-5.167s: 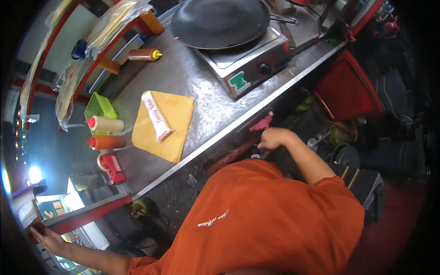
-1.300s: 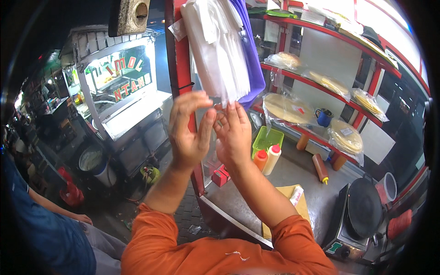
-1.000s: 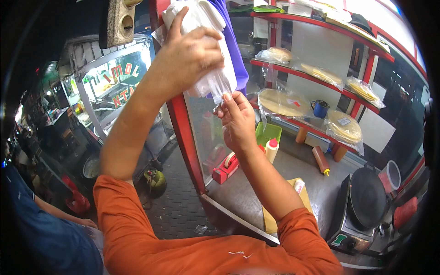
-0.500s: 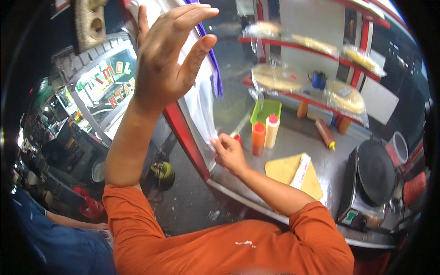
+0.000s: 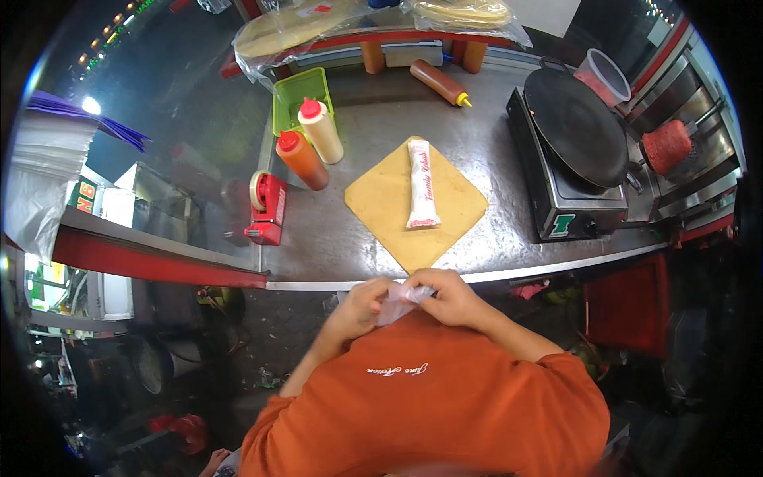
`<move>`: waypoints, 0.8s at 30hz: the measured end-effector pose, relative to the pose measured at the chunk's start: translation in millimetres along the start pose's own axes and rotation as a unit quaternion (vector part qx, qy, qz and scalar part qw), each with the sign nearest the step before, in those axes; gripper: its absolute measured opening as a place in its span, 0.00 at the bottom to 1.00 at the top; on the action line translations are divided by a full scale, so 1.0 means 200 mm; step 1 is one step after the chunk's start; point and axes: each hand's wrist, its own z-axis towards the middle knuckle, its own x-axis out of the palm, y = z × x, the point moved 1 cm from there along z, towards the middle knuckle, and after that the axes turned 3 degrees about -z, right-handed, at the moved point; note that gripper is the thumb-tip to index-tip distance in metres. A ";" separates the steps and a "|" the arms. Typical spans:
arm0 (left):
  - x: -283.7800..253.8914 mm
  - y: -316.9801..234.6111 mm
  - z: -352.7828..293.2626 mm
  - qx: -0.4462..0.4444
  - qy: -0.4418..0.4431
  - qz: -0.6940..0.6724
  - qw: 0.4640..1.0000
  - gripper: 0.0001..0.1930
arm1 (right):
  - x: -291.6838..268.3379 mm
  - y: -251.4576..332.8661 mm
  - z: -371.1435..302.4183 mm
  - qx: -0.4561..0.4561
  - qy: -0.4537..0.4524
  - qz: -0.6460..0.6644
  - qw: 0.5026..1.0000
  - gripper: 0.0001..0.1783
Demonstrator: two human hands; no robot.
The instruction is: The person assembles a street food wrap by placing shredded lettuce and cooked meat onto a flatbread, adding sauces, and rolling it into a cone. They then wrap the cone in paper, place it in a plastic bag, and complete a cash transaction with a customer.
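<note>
A steel counter (image 5: 509, 119) runs across the stall, dented and shiny, its front edge just beyond the person's hands. Behind it at 12 o'clock a red shelf (image 5: 334, 40) carries flatbreads under plastic wrap. At 9 o'clock a stack of white bags (image 5: 40, 183) hangs by a glass pane, with a dark street and lit signs beyond.

Both hands meet low against the orange shirt (image 5: 445, 397), at 6 o'clock from the board. The left hand (image 5: 362, 306) and right hand (image 5: 449, 296) each pinch a thin clear bag (image 5: 400, 298) between closed fingers; the bag is crumpled between them, so its mouth and whatever it holds cannot be made out.

On the counter: one tan board (image 5: 381, 203) turned like a diamond, with one white wrapped roll (image 5: 421, 183) lying on it lengthwise. At 10 o'clock from the board stand two squeeze bottles, one orange (image 5: 302, 161), one cream (image 5: 320, 131), both red-capped, beside one green tub (image 5: 290, 87). One red tape dispenser (image 5: 266, 208) sits at 9 o'clock. One brown bottle (image 5: 439, 82) lies on its side at 12. At 2 o'clock, one black griddle (image 5: 576, 127) on its burner, one clear cup (image 5: 602, 75) behind it.

The right edge is dark and bent by the lens.
</note>
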 end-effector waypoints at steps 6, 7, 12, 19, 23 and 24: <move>-0.27 -0.04 0.16 -0.007 0.080 0.086 0.993 0.18 | -0.41 0.10 0.19 0.038 -0.212 0.204 0.955 0.16; -0.31 -0.07 0.18 -0.051 0.032 0.001 0.998 0.18 | -0.49 0.13 0.21 -0.022 -0.235 0.218 0.947 0.18; -0.46 -0.18 0.26 0.053 -0.146 -0.169 0.973 0.20 | -0.66 0.22 0.25 -0.154 -0.285 0.289 0.901 0.24; -0.35 0.03 0.29 0.221 -0.076 -0.603 0.763 0.39 | -0.52 0.13 0.22 -0.282 -0.199 0.121 0.931 0.36; -0.24 0.10 0.21 -0.020 -0.119 -0.641 0.758 0.49 | -0.42 0.01 0.19 -0.168 -0.167 0.132 0.963 0.32; -0.23 0.08 0.18 -0.018 -0.131 -0.550 0.825 0.51 | -0.38 -0.01 0.18 -0.140 -0.155 0.107 0.972 0.30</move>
